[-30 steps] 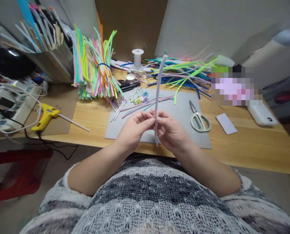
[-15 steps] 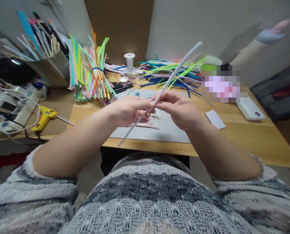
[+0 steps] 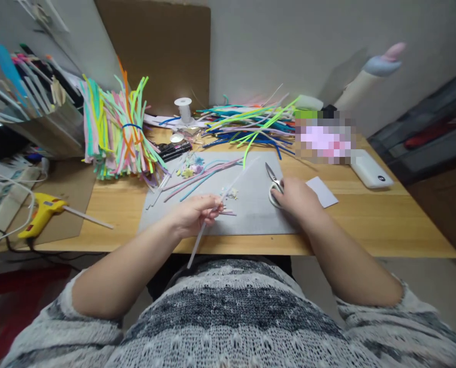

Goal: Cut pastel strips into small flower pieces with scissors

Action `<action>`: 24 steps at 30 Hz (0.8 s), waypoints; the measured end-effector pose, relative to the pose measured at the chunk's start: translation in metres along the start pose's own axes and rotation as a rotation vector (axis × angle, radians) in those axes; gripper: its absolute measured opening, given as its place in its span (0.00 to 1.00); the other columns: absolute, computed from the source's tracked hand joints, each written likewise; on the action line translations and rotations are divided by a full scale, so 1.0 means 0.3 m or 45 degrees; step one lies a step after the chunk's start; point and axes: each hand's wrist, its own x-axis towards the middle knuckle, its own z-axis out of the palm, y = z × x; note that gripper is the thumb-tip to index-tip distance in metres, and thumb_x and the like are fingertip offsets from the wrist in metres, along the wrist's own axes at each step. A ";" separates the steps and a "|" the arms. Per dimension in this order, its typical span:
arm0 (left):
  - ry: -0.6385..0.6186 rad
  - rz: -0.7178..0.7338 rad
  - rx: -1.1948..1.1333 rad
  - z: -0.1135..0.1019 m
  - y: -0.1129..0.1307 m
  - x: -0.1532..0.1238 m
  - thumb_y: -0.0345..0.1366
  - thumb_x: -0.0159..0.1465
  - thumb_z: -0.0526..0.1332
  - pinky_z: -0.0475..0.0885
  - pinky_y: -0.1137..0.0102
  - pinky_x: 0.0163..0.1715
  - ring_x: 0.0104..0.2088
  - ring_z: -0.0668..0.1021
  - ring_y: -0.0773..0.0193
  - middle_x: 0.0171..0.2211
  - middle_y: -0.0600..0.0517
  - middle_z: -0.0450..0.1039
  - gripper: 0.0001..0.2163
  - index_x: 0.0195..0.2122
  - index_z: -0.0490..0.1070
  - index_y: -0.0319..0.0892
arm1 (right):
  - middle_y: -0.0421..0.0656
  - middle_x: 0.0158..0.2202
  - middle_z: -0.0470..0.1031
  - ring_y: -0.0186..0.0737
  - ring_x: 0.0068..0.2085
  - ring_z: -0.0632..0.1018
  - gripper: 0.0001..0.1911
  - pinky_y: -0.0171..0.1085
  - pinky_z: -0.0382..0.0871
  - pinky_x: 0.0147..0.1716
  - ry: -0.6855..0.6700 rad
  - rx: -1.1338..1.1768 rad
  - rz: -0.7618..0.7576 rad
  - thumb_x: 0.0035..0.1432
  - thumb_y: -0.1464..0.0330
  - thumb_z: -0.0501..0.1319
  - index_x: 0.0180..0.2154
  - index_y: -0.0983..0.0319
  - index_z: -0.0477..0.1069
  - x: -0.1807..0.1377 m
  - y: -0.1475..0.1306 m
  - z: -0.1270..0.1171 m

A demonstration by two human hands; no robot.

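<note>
My left hand point(image 3: 201, 213) pinches a white pipe cleaner point(image 3: 197, 246) near its middle, over the front of the grey mat point(image 3: 251, 220). The stem slants from lower left to upper right, its upper part blurred. At the mat's right edge, my right hand point(image 3: 297, 197) has its fingers closed at the handles of a pair of scissors point(image 3: 274, 189), blades pointing away from me. Small pale bits point(image 3: 231, 193) and short pink stems point(image 3: 228, 213) lie beside my left hand. Farther back on the mat rest blue and pink pipe cleaners point(image 3: 197, 185) and small pastel flower-like pieces point(image 3: 190, 166).
A yellow glue gun point(image 3: 42, 212) with cords lies at left, near a banded bundle of pipe cleaners point(image 3: 113, 130). Loose pipe cleaners point(image 3: 251, 120) and a white spool point(image 3: 183, 110) are at the back. A white card point(image 3: 322, 192) and a white power bank point(image 3: 371, 169) lie at right.
My right hand has let go of the white pipe cleaner and moved right and down to the scissors. My left hand still holds the stem, now lower. The view has shifted.
</note>
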 end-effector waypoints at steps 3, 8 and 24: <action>0.061 0.021 -0.002 0.010 0.014 0.032 0.31 0.50 0.65 0.48 0.81 0.14 0.18 0.60 0.79 0.25 0.54 0.66 0.06 0.24 0.68 0.36 | 0.57 0.41 0.75 0.52 0.41 0.76 0.17 0.41 0.62 0.34 -0.142 -0.012 0.024 0.57 0.61 0.57 0.43 0.66 0.69 0.024 0.048 0.019; 0.125 0.014 -0.016 0.036 0.025 0.089 0.31 0.51 0.64 0.47 0.81 0.14 0.18 0.61 0.79 0.26 0.54 0.65 0.06 0.26 0.68 0.36 | 0.58 0.39 0.76 0.55 0.39 0.77 0.20 0.41 0.62 0.30 -0.193 -0.091 0.084 0.55 0.58 0.56 0.43 0.67 0.69 0.016 0.043 0.007; 0.081 -0.028 -0.033 0.136 0.068 0.201 0.31 0.50 0.62 0.49 0.79 0.15 0.17 0.59 0.78 0.25 0.54 0.65 0.05 0.25 0.68 0.36 | 0.34 0.26 0.62 0.29 0.23 0.63 0.17 0.32 0.59 0.22 -0.652 1.544 -0.078 0.50 0.59 0.64 0.35 0.59 0.60 -0.233 0.055 0.004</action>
